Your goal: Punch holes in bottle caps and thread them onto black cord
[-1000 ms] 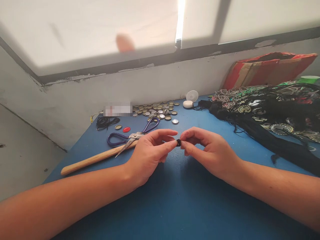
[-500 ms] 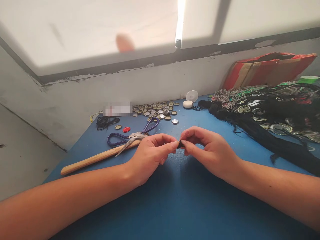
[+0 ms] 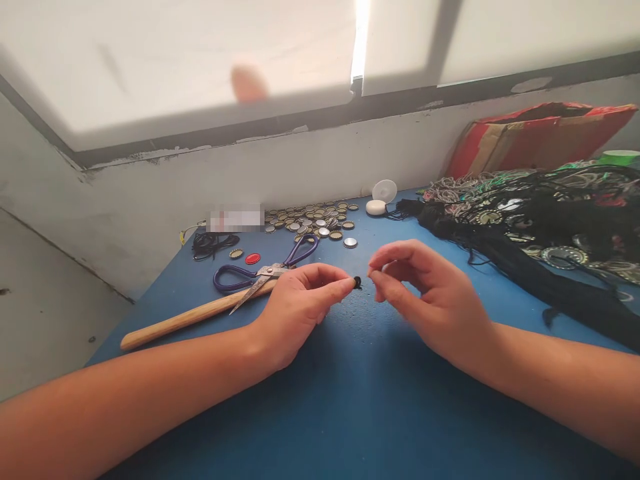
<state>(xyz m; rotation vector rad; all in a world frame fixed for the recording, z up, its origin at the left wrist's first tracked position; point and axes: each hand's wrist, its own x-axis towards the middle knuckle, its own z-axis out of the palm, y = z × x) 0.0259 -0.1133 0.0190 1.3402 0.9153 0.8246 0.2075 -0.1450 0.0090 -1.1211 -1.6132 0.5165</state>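
Observation:
My left hand pinches a small black piece between thumb and forefinger, just above the blue table. My right hand is a short gap to the right of it, fingers curled with thumb and forefinger close together, and nothing visible in them. Behind my left hand lie scissors with purple handles across a wooden stick.
Several metal bottle caps are heaped at the back by the wall, with a red cap, a coil of black cord and a white lid. A tangle of black cords and caps fills the right side, before a red box.
My right hand has let go of the small black piece and drawn a little to the right and up. My left hand keeps its pinch on it.

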